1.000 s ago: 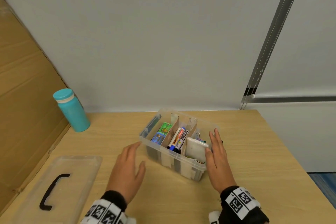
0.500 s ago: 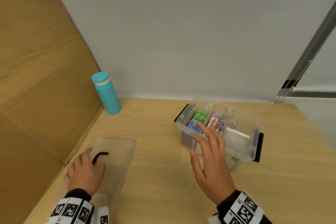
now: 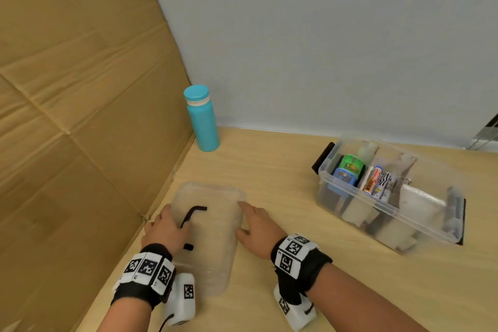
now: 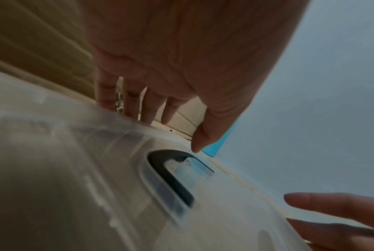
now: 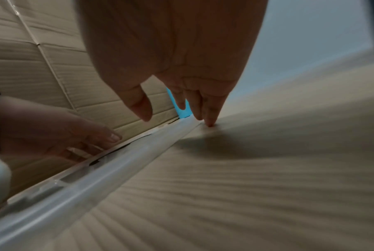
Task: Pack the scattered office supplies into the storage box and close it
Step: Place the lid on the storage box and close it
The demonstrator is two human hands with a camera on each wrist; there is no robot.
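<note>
The clear lid (image 3: 213, 245) with a black handle (image 3: 192, 214) lies flat on the table at the left. My left hand (image 3: 164, 226) rests at its left edge, fingers straight and reaching past the rim (image 4: 134, 108), thumb over the lid top. My right hand (image 3: 256, 221) lies at the lid's right edge, fingers straight, fingertips (image 5: 209, 124) touching the table beside the rim (image 5: 117, 161). The open clear storage box (image 3: 390, 210) stands to the right, holding green and blue packs (image 3: 347, 170), markers (image 3: 373, 179) and a white item (image 3: 420, 202).
A teal bottle (image 3: 203, 118) stands at the back by the wall. A tall cardboard sheet (image 3: 80, 116) walls off the left side, close to the lid. Bare wooden table (image 3: 296, 291) lies between the lid and the box.
My right hand left the box and came over to the lid's right edge. My left hand slid forward along the lid's left side. The view swung left.
</note>
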